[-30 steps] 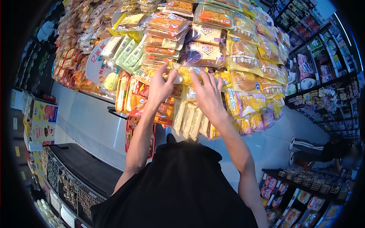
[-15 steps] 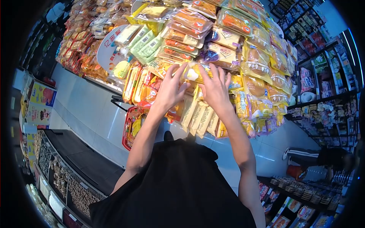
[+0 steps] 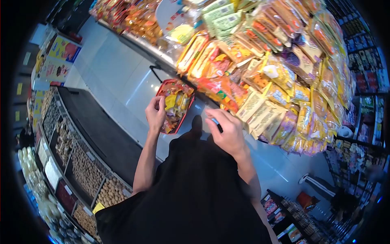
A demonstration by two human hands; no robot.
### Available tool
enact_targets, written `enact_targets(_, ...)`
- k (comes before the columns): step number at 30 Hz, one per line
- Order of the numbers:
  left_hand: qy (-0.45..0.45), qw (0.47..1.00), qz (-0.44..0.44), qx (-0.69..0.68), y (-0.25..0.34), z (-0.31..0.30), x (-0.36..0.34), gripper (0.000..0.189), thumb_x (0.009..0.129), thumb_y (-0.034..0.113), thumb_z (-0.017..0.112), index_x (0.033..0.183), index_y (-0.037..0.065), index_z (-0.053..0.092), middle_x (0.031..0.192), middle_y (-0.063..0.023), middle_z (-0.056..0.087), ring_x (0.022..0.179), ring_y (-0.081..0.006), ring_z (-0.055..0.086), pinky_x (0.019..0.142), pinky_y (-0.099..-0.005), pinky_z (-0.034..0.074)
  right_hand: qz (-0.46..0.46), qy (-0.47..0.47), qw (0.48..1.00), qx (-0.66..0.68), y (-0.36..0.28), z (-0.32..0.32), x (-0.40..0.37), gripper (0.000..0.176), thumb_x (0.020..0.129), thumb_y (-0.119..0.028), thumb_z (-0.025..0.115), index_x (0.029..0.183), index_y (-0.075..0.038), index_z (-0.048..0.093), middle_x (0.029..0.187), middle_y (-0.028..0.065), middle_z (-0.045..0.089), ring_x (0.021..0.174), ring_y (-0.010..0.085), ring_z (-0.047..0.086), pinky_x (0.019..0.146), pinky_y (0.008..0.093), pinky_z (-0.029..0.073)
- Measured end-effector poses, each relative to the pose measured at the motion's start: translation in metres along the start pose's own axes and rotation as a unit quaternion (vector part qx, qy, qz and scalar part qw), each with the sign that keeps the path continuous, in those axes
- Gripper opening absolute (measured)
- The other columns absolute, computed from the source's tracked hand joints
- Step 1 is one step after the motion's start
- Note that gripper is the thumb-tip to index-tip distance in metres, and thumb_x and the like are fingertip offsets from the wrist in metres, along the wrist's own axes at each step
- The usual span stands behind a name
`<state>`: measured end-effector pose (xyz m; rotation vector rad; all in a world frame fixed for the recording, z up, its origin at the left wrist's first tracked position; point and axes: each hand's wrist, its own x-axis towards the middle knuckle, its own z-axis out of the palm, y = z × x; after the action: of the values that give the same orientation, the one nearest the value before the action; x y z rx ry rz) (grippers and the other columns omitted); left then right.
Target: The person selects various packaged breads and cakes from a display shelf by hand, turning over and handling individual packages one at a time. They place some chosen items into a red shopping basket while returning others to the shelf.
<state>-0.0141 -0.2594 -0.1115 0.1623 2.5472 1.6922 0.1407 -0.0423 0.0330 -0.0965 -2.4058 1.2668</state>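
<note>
My left hand (image 3: 155,116) is beside the left rim of a red basket (image 3: 181,118) filled with packaged snacks; its fingers are loosely bent, with a small gap to the thumb and nothing visible in it. My right hand (image 3: 228,133) hangs in front of the display's lower edge, fingers curved and thumb apart, empty. Just beyond it lie long cream-coloured packets (image 3: 260,114) on a heaped display. Higher up are yellow packets (image 3: 280,73), orange-wrapped packets (image 3: 198,53) and green packets (image 3: 227,22).
Bins of nuts (image 3: 86,171) curve along the left beside a dark ledge (image 3: 97,134). Tiled floor (image 3: 118,77) runs between them and the display. At the lower right are a person's striped trouser leg (image 3: 321,185) and stocked shelves (image 3: 290,215).
The view has turned, so the display sits further right and the basket shows more fully. Both hands have come away from the packets, back toward the body and further apart.
</note>
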Motion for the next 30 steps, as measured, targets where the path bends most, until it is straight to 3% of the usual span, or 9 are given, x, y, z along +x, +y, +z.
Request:
enact_targets(5,-0.095,0.959,-0.208,0.168,-0.160,-0.047,-0.057,0.026,0.091,0.023,0.063,0.087,-0.003,0.071,0.071,-0.0120,0.069,0.067,-0.0178,0.068,0.064,-0.0325,0.053,0.036,-0.106,0.988,0.103,-0.004,0.051,-0.037,0.019,0.087,0.000,0.068,0.105,0.003,0.065,0.091,0.0164,0.067,0.081,0.0317,0.069,0.072,0.0372,0.055)
enact_targets(7,-0.125,0.923,-0.217,0.292,-0.269,-0.062,-0.109,0.026,0.085,0.022,0.063,0.082,-0.003,0.071,0.070,-0.0151,0.069,0.061,-0.0223,0.069,0.062,-0.0350,0.055,0.034,-0.124,0.988,0.089,-0.007,0.055,-0.051,0.018,0.087,0.000,0.068,0.105,0.003,0.066,0.092,0.0169,0.067,0.081,0.0312,0.069,0.072,0.0366,0.055)
enact_targets(9,-0.184,0.851,-0.433,0.231,-0.294,-0.080,-0.154,0.026,0.081,0.022,0.062,0.081,-0.002,0.072,0.071,-0.0161,0.070,0.059,-0.0225,0.069,0.059,-0.0358,0.056,0.039,-0.137,0.986,0.083,-0.011,0.050,-0.063,0.017,0.087,0.000,0.067,0.104,0.003,0.066,0.094,0.0172,0.068,0.082,0.0308,0.070,0.073,0.0365,0.055)
enact_targets(12,-0.144,0.824,-0.512,0.196,-0.292,-0.089,-0.216,0.025,0.080,0.021,0.059,0.081,-0.001,0.072,0.070,-0.0149,0.071,0.062,-0.0215,0.071,0.059,-0.0364,0.057,0.058,-0.121,0.990,0.038,-0.014,0.034,-0.082,0.017,0.088,0.001,0.066,0.104,0.003,0.067,0.092,0.0167,0.070,0.084,0.0303,0.071,0.075,0.0357,0.054)
enact_targets(15,-0.135,0.832,-0.514,0.161,-0.272,-0.093,-0.245,0.025,0.080,0.020,0.059,0.082,0.000,0.072,0.070,-0.0134,0.071,0.063,-0.0215,0.071,0.062,-0.0343,0.058,0.067,-0.096,0.993,0.012,0.003,0.020,-0.110,0.015,0.089,0.001,0.064,0.104,0.004,0.067,0.092,0.0159,0.071,0.084,0.0264,0.072,0.075,0.0326,0.054)
enact_targets(19,-0.178,0.830,-0.479,0.222,-0.296,-0.108,-0.239,0.026,0.083,0.024,0.061,0.090,0.001,0.071,0.073,-0.0128,0.072,0.066,-0.0204,0.072,0.065,-0.0332,0.058,0.255,-0.045,0.964,0.058,0.055,0.027,-0.172,0.015,0.096,-0.004,0.060,0.107,0.005,0.066,0.090,0.0141,0.071,0.086,0.0212,0.071,0.076,0.0307,0.054)
enact_targets(21,-0.076,0.872,-0.458,0.157,-0.291,-0.109,-0.232,0.027,0.084,0.026,0.062,0.094,0.002,0.071,0.075,-0.0127,0.073,0.066,-0.0207,0.072,0.066,-0.0348,0.058,0.311,-0.024,0.946,0.085,0.085,0.038,-0.209,0.015,0.097,-0.004,0.058,0.107,0.005,0.065,0.089,0.0128,0.071,0.084,0.0180,0.070,0.075,0.0291,0.053)
enact_targets(24,-0.013,0.894,-0.418,0.161,-0.280,-0.119,-0.207,0.027,0.085,0.026,0.062,0.095,0.002,0.071,0.076,-0.0125,0.073,0.067,-0.0220,0.073,0.068,-0.0350,0.058,0.435,-0.001,0.886,0.158,0.109,0.053,-0.242,0.015,0.098,-0.005,0.058,0.104,0.006,0.065,0.089,0.0117,0.071,0.078,0.0144,0.067,0.073,0.0262,0.053)
enact_targets(30,0.031,0.895,-0.412,0.167,-0.299,-0.159,-0.186,0.024,0.085,0.024,0.062,0.091,0.002,0.070,0.075,-0.0120,0.073,0.069,-0.0220,0.073,0.073,-0.0351,0.057,0.414,-0.059,0.901,0.115,0.127,0.111,-0.229,0.014,0.098,-0.004,0.056,0.102,0.005,0.065,0.084,0.0102,0.070,0.073,0.0139,0.067,0.070,0.0257,0.053)
